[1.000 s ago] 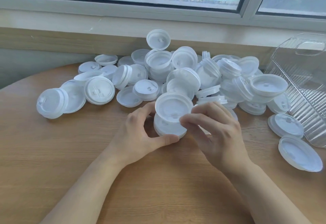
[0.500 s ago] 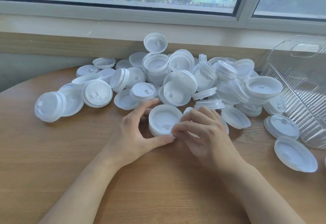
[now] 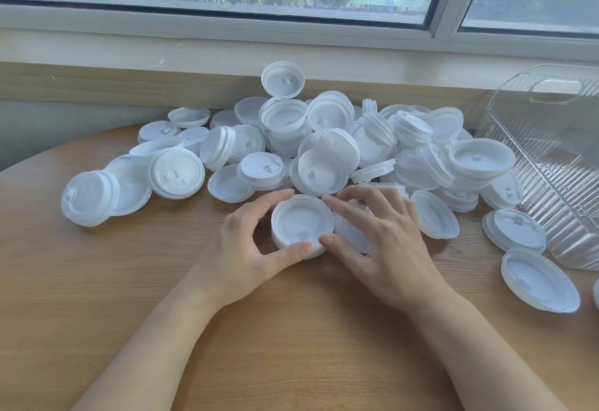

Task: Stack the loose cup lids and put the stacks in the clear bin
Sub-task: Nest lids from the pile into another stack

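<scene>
- Lids nested into a short stack (image 3: 302, 226) sit on the wooden table (image 3: 97, 281) right in front of me, open side up, and I keep them low so the table takes the weight while I square the rims.
- I curl my left hand (image 3: 241, 248) round the stack, thumb at the near rim and fingers over the far side, so it holds the stack against sliding.
- I have my right hand (image 3: 379, 242) spread and relaxed, thumb tip touching the stack's near rim and fingers reaching over a loose lid (image 3: 351, 232) just beside it; I judge that one is next to go on.
- Behind the stack, the heap of loose lids (image 3: 327, 151) lies against the window ledge (image 3: 194, 86), some flat, some on edge, some already nested in twos and threes.
- These are thin, translucent white plastic discs with a raised rim and a small sip tab at the centre; they look light, slippery and easily skewed when pressed off-centre.
- At my far right the clear bin (image 3: 551, 151) stands tilted on the table, ribbed walls, cut-out handle, apparently no stacks in it yet.
</scene>
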### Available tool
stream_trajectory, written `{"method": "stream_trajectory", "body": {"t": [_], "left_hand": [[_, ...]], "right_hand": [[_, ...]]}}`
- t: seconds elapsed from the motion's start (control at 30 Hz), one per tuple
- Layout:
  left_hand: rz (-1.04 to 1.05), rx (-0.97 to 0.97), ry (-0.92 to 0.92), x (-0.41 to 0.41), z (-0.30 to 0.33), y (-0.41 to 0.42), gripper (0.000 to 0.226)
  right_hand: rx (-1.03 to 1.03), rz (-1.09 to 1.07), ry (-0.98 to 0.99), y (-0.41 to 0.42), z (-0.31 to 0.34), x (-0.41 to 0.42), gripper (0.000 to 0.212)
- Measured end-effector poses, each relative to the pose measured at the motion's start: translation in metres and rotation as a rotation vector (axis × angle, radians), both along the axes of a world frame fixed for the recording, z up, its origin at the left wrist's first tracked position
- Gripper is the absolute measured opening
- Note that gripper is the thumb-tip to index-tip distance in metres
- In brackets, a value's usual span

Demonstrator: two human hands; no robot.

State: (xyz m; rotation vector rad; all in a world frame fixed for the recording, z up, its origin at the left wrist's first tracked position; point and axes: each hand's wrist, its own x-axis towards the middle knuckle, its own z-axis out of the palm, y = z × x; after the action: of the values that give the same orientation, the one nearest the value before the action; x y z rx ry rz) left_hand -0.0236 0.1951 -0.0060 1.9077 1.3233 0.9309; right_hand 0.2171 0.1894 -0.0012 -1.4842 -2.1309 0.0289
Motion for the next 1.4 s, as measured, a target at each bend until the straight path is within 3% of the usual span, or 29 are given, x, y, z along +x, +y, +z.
{"method": "stream_trajectory", "body": {"t": [0.33, 0.63, 0.83, 1.1, 1.4], "left_hand": [[0.043, -0.002, -0.013, 0.001, -0.001, 0.002, 0.082], [0.136, 0.021, -0.022, -0.003, -0.005, 0.005, 0.085], [0.127, 0.005, -0.014, -0.003, -0.005, 0.005, 0.092], [0.083, 0.002, 0.01, 0.0, -0.001, 0.002, 0.095], [0.022, -0.019, 0.009, 0.003, 0.004, -0.002, 0.094]], "right_hand": [[0.042, 0.005, 0.078, 0.002, 0.002, 0.011, 0.064], [0.06, 0.053, 0.039, 0.004, -0.002, 0.015, 0.026], [0.023, 0.071, -0.026, 0.0, 0.003, 0.016, 0.015], [0.271, 0.014, 0.128, -0.002, 0.01, 0.013, 0.009], [0.392, 0.077, 0.174, -0.004, 0.013, 0.006, 0.005]]}}
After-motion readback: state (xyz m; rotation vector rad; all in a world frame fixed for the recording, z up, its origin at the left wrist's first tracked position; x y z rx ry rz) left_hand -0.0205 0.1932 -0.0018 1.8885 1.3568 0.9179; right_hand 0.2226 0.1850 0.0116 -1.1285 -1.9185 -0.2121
